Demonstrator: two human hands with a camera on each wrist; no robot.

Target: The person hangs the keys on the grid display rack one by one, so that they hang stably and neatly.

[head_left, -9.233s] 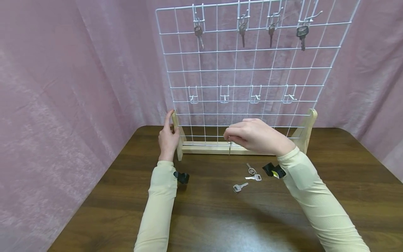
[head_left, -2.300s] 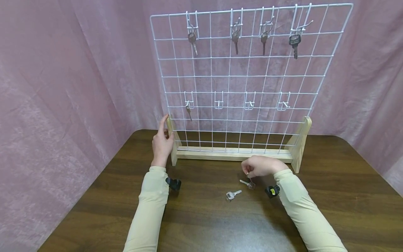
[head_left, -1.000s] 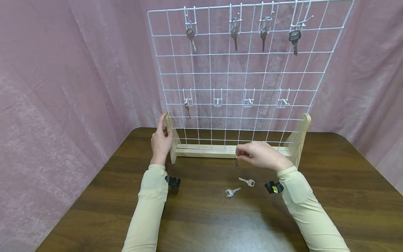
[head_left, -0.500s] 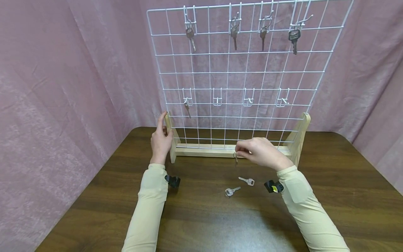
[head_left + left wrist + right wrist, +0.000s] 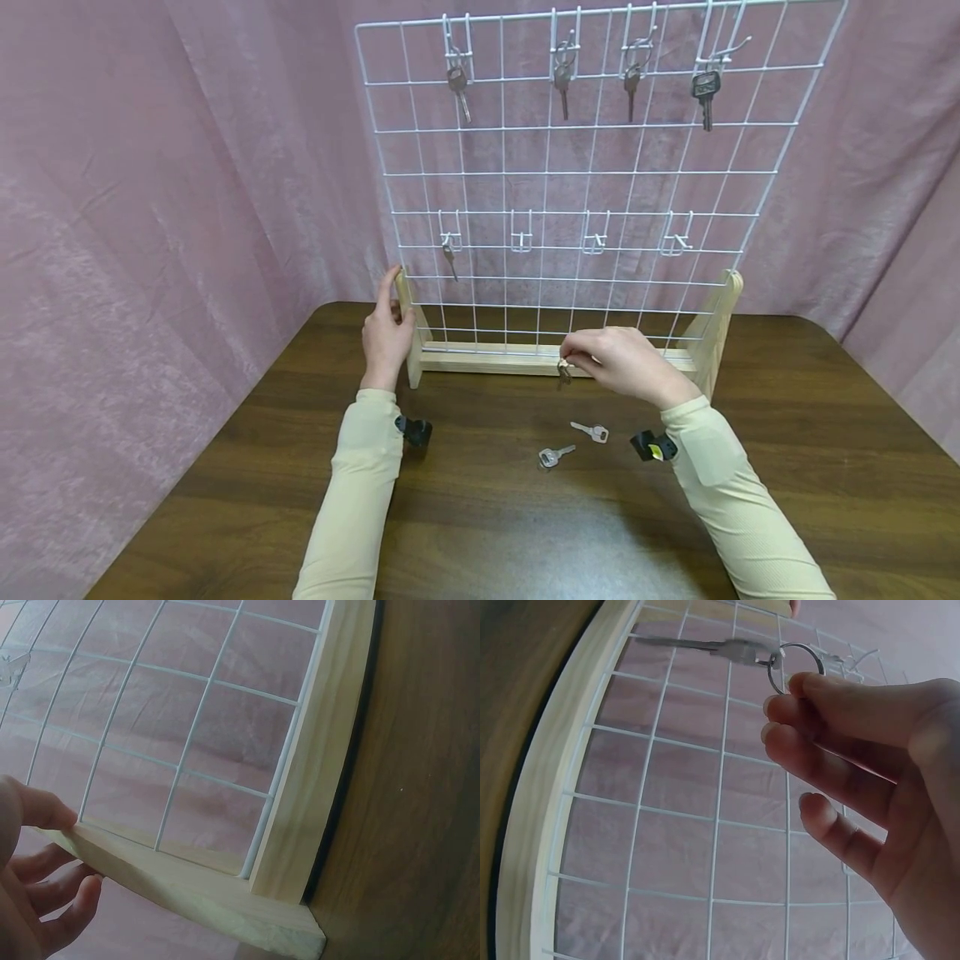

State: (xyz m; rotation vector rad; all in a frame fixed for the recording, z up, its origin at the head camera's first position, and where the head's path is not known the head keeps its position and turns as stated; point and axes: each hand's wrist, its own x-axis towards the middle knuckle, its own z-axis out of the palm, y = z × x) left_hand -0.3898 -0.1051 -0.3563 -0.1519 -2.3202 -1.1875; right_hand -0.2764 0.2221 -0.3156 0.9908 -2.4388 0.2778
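Note:
My left hand holds the left wooden side post of the rack stand. In the left wrist view the thumb lies on one face and the fingers on the other. My right hand pinches a metal key ring between thumb and index finger. From the ring hangs a silver key, in front of the stand's wooden base bar and above the table. Two loose keys lie on the table below it: one nearer the rack, the other closer to me.
A white wire grid stands upright in the wooden stand. Its upper hooks carry several keys, such as the dark-headed key. On the lower row, a key hangs from the leftmost hook; the other hooks are bare.
Since the oldest frame, a key has come onto the lower left hook. My right hand has since lifted another ringed key off the table towards the rack. The left hand stays at the post.

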